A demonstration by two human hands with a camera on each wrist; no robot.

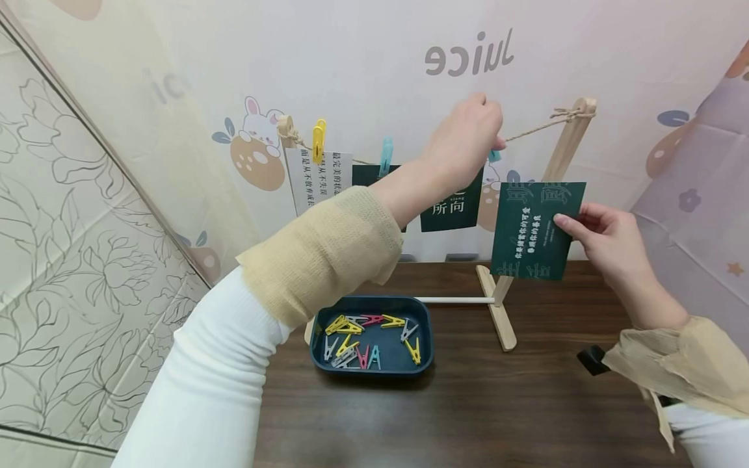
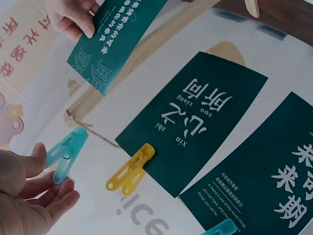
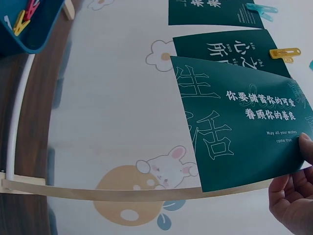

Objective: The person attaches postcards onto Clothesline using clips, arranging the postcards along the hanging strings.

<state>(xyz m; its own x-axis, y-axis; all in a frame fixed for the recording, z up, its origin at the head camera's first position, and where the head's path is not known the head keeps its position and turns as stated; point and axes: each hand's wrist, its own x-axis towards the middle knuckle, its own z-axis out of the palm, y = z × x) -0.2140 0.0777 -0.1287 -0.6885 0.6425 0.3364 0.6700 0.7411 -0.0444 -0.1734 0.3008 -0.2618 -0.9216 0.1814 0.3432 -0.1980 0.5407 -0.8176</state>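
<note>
My left hand (image 1: 465, 140) is raised at the twine (image 1: 535, 130). Its thumb and fingers pinch a light-blue clothespin (image 2: 67, 152), seen best in the left wrist view, where the clip points toward the twine near the right post. My right hand (image 1: 614, 250) pinches a dark green card with white writing (image 1: 529, 237) by its right side, thumb on the front. The card is held in the air just below the twine. Beside it hangs another green card (image 2: 195, 122), clipped by a yellow clothespin (image 2: 131, 169); my left forearm partly covers it in the head view.
Further left on the twine hang a third green card (image 2: 266, 176) and a white card (image 1: 320, 179) under a yellow clothespin (image 1: 318, 140). A wooden stand (image 1: 567, 146) carries the twine. A dark blue tray (image 1: 430, 338) with several coloured clothespins sits on the brown table (image 1: 468, 409).
</note>
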